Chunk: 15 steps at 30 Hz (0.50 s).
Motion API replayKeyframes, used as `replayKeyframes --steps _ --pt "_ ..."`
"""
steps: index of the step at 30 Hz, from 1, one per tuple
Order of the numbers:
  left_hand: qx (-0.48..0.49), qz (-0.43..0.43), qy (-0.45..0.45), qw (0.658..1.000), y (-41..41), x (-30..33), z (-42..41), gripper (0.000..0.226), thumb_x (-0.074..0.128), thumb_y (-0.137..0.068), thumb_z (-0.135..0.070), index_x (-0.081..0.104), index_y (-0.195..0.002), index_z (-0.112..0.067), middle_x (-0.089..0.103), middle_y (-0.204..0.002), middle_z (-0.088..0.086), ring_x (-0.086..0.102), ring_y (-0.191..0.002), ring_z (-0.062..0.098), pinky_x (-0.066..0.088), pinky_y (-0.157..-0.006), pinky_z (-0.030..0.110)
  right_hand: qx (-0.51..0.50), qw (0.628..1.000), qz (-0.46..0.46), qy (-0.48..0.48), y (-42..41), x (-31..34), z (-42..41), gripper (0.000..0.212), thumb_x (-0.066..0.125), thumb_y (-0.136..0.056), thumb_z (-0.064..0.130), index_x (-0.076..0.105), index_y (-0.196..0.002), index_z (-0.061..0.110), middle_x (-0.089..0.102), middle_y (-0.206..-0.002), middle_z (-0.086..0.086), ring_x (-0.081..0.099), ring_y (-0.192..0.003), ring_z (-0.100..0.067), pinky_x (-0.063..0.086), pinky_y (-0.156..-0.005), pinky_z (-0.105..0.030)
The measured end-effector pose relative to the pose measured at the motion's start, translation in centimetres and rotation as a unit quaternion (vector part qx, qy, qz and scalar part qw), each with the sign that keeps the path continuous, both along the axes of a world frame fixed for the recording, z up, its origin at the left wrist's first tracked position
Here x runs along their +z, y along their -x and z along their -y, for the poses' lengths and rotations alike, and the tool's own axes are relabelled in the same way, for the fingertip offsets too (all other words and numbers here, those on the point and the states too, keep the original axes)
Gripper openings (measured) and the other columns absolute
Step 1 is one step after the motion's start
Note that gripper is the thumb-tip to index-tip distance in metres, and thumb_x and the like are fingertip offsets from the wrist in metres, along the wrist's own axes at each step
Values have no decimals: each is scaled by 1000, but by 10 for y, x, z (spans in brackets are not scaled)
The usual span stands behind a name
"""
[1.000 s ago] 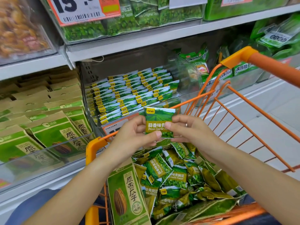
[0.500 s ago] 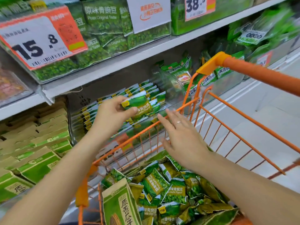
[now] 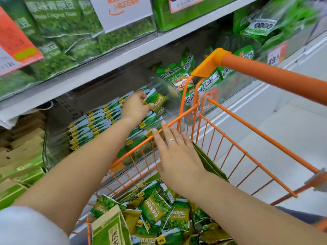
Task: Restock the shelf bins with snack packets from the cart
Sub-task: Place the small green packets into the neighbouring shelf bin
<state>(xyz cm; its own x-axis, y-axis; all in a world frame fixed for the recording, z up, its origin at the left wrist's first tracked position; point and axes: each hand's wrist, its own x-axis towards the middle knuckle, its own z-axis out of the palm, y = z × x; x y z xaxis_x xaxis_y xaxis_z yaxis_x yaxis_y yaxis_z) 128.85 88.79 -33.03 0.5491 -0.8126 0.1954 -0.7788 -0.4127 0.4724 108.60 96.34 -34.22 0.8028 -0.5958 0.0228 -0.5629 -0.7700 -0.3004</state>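
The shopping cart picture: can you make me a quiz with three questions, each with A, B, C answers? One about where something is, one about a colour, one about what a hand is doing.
1. Where is the packet that the left hand holds?
A. Over the shelf bin
B. On the floor
C. Deep inside the cart

2. What colour is the cart?
A. Blue
B. Orange
C. Black

3. What is the right hand doing?
A. Gripping a packet
B. Making a tight fist
C. Spread open, holding nothing

Answers:
1. A, the left hand has reached to the clear bin with the rows of green packets.
2. B, its wires and handle bar are orange.
3. C, its fingers are straight, above the packets in the cart, by the front rim.
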Motion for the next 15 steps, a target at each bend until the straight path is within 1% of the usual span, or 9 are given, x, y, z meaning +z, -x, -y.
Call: replayKeyframes --steps 1,3,5,6,8,10,11,13,15 --pt "-25 55 -19 998 2 3 -2 26 72 -86 -26 59 -95 -6 59 -92 11 54 -84 27 41 -69 34 2 1000 1 0 0 0 0 83 45 -99 31 -19 -150 18 -25 -157 -11 -11 -147 -29 -4 -118 -46" --pt "-61 133 -67 987 4 9 -3 28 69 -88 -26 48 -78 -10 52 -77 8 47 -76 26 31 -61 33 3 1000 0 -3 0 0 1 82 44 -99 31 -19 -150 17 -25 -157 -11 -11 -147 -29 -4 -118 -46" --pt "-86 160 -121 976 0 13 4 32 65 -91 -30 44 -73 -13 45 -69 3 46 -83 25 32 -63 33 3 1000 0 -4 0 0 0 82 44 -99 31 -19 -150 17 -26 -156 -12 -11 -147 -29 -4 -118 -46" --pt "-103 168 -152 969 -2 15 8 33 62 -92 -33 43 -71 -15 46 -71 5 45 -90 25 36 -67 35 4 1000 -1 -6 1 1 0 82 44 -99 31 -19 -150 17 -26 -156 -12 -11 -147 -29 -4 -118 -47" --pt "-146 171 -175 959 -5 18 15 29 60 -91 -41 55 -76 -16 55 -88 11 46 -102 30 40 -81 38 5 1000 -4 -7 0 1 0 83 44 -99 31 -19 -150 16 -27 -156 -12 -10 -147 -29 -4 -118 -46" --pt "-172 171 -166 956 -4 20 20 29 65 -88 -44 68 -102 -18 63 -111 6 49 -113 32 37 -92 39 5 1000 -4 -8 0 1 0 83 45 -99 31 -19 -150 16 -27 -156 -13 -9 -148 -29 -3 -118 -46" --pt "-179 177 -160 954 -2 20 21 31 68 -86 -44 68 -108 -21 65 -113 1 51 -114 29 35 -92 37 6 1000 -3 -9 0 1 0 83 45 -99 31 -19 -150 16 -27 -156 -13 -8 -148 -29 -3 -118 -46" --pt "-190 213 -141 948 3 18 22 23 71 -85 -37 66 -103 -25 68 -101 -5 56 -107 23 31 -85 32 7 1000 2 -10 -1 1 0 82 44 -99 30 -18 -150 16 -27 -156 -13 -6 -148 -28 -3 -118 -46" --pt "-188 244 -133 942 9 14 23 22 70 -84 -27 62 -103 -22 67 -96 -5 57 -103 23 29 -81 31 6 1000 7 -11 -1 1 0 81 43 -99 30 -17 -150 16 -26 -156 -13 -4 -148 -28 -2 -118 -46"
